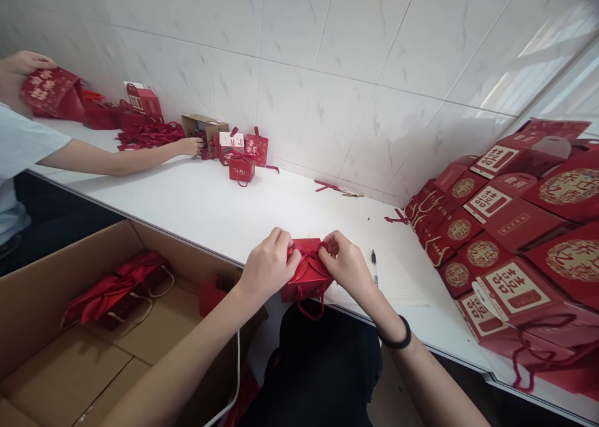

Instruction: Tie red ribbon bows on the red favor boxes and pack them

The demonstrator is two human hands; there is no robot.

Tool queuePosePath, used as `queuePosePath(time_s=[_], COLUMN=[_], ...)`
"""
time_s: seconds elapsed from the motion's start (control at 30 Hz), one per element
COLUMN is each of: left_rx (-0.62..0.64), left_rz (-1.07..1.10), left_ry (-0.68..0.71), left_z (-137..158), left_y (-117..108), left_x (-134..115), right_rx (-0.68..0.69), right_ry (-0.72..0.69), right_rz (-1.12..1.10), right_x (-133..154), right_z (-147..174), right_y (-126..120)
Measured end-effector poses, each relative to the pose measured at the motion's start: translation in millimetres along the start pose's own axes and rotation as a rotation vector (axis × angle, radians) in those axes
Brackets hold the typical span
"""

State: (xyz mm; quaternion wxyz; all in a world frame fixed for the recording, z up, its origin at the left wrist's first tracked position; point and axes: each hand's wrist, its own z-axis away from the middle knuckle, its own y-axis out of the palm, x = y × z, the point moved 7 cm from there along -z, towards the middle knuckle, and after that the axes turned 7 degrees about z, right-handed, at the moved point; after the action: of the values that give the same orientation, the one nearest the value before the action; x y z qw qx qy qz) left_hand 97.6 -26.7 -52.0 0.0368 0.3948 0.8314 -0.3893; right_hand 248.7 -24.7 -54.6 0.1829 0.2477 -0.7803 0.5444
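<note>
A small red gift box point(306, 283) with a cord handle hanging from its front sits at the table's near edge, right before me. Across its top runs a dark red ribbon point(306, 250). My left hand point(270, 261) pinches the ribbon at the box's left side, thumb against curled fingers. On the other side, my right hand point(344, 258) has thumb and fingertips closed on the ribbon as well. Both hands touch or nearly touch the box top. A pen point(374, 266) lies on a sheet of paper point(402, 277) right of my right hand.
Stacked red gift boxes point(505, 221) fill the table's right end. A large cardboard carton point(70, 364) with red bags stands lower left. Small boxes point(242, 165) and a ribbon pile point(150, 135) lie along the wall. A co-worker's arm point(116, 158) reaches in from the left.
</note>
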Motion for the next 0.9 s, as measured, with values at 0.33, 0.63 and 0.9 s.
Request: queuePosePath(time_s=[0.33, 0.63, 0.9], left_rx=[-0.014, 0.061, 0.062], left_rz=[-0.068, 0.027, 0.039], left_ry=[0.086, -0.081, -0.105], left_z=[1.5, -2.1, 0.1], left_y=[2.3, 1.4, 2.9], left_x=[-1.3, 3.5, 6.1], right_rx=[-0.134, -0.149, -0.148], right_ry=[0.013, 0.007, 0.009], right_rz=[-0.183, -0.168, -0.067], right_x=[-14.5, -13.6, -4.7], right_z=[9.6, 13.9, 12.4], right_y=[6.5, 3.0, 0.4])
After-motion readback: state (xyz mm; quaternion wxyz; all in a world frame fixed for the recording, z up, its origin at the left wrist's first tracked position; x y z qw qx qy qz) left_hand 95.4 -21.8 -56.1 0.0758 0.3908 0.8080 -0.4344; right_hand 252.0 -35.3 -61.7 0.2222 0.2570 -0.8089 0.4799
